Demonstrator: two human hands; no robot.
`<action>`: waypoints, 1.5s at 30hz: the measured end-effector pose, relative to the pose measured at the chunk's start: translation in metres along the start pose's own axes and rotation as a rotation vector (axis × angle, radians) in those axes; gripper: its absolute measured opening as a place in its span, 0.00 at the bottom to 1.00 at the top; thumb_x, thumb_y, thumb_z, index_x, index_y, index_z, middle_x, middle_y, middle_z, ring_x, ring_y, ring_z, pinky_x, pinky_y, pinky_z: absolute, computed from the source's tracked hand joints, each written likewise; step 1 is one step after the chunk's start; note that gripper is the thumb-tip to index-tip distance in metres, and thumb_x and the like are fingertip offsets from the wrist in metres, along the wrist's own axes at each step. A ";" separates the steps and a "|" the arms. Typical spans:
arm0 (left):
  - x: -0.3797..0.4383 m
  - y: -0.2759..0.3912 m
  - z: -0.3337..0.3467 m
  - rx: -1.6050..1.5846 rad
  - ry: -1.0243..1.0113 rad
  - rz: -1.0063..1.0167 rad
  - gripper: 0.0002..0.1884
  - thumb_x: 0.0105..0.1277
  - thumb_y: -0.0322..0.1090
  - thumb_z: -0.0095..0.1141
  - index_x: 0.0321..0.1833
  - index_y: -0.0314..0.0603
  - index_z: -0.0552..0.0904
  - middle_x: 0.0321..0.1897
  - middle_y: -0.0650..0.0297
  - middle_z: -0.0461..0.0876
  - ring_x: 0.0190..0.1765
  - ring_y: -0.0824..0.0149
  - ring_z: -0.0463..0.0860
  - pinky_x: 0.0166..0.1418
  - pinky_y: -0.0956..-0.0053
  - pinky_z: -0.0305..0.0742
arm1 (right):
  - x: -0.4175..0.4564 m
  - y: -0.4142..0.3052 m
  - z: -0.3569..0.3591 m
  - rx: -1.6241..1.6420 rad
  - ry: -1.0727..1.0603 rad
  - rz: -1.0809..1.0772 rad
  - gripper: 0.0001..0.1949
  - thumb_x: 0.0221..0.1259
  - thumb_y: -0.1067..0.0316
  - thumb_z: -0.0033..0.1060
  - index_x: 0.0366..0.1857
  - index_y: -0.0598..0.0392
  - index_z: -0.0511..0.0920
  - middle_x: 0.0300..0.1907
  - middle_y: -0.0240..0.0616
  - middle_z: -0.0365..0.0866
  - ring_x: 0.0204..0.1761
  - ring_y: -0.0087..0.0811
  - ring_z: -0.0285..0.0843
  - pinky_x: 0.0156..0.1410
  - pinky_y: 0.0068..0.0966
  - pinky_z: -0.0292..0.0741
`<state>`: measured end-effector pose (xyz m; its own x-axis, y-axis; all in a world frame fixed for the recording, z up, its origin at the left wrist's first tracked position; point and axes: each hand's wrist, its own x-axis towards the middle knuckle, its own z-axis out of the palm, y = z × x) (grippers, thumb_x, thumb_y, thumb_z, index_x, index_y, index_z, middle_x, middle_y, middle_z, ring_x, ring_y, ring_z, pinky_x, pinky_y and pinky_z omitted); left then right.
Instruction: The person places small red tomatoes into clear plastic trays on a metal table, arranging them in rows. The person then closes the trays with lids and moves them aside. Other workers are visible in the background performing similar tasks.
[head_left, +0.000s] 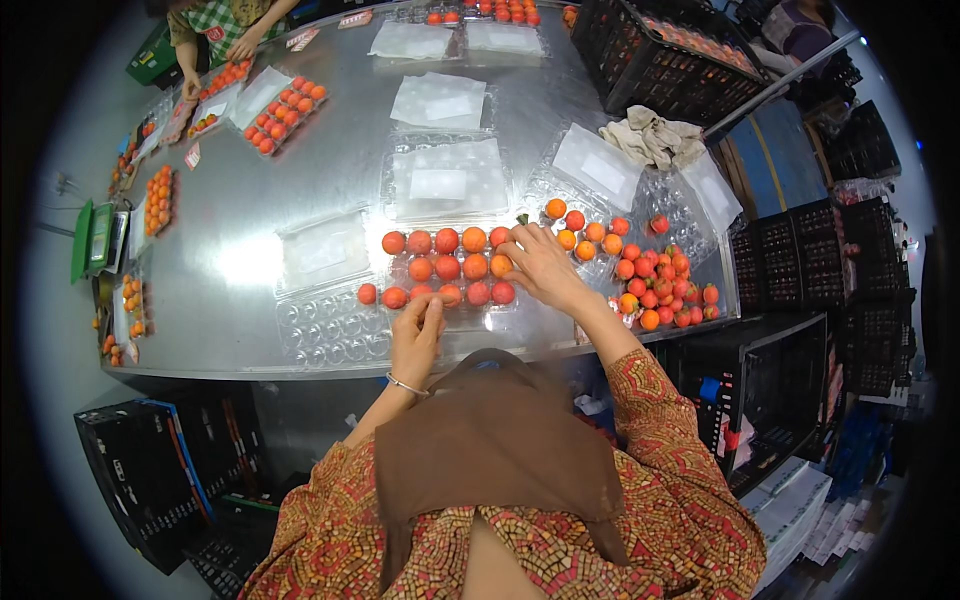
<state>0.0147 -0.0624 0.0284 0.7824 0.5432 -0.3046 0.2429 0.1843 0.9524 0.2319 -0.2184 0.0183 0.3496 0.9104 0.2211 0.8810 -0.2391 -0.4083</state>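
Before me a clear plastic tray holds rows of red and orange tomatoes. My left hand is at the tray's near row, its fingertips close to an orange-red tomato; whether they grip it I cannot tell. My right hand lies over the tray's right end, fingers curved by the tomatoes there; its grip is partly hidden. Just beyond its fingertips is a small green leafy piece. A heap of tomatoes rests on the table to the right, with a few looser ones between it and my right hand.
On the metal table, empty clear trays lie at the left, and trays with white pads stand beyond. A crumpled cloth and a black crate are at the back right. A co-worker's hands are at the far left.
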 end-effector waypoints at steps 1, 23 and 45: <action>0.001 -0.001 -0.001 0.001 -0.019 0.006 0.14 0.83 0.40 0.52 0.51 0.39 0.87 0.23 0.74 0.70 0.23 0.82 0.66 0.24 0.81 0.59 | -0.002 0.003 0.004 0.012 0.016 0.007 0.19 0.55 0.66 0.76 0.50 0.51 0.80 0.51 0.37 0.73 0.56 0.44 0.71 0.61 0.41 0.70; 0.017 0.030 0.035 -0.016 -0.256 0.259 0.31 0.69 0.28 0.68 0.75 0.41 0.72 0.65 0.58 0.82 0.65 0.66 0.83 0.66 0.70 0.79 | -0.045 -0.069 0.007 1.434 0.239 0.629 0.17 0.81 0.63 0.57 0.64 0.62 0.78 0.48 0.35 0.88 0.49 0.24 0.85 0.58 0.24 0.79; 0.012 -0.008 0.012 -0.002 -0.069 0.195 0.17 0.75 0.26 0.60 0.65 0.35 0.80 0.49 0.61 0.86 0.48 0.73 0.85 0.51 0.77 0.82 | -0.015 0.059 0.035 -0.325 0.273 0.505 0.20 0.57 0.64 0.75 0.55 0.52 0.83 0.53 0.37 0.76 0.57 0.43 0.72 0.64 0.42 0.66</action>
<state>0.0287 -0.0673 0.0177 0.8521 0.5111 -0.1125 0.0817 0.0824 0.9932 0.2674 -0.2342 -0.0394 0.7760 0.5510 0.3069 0.6235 -0.7435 -0.2418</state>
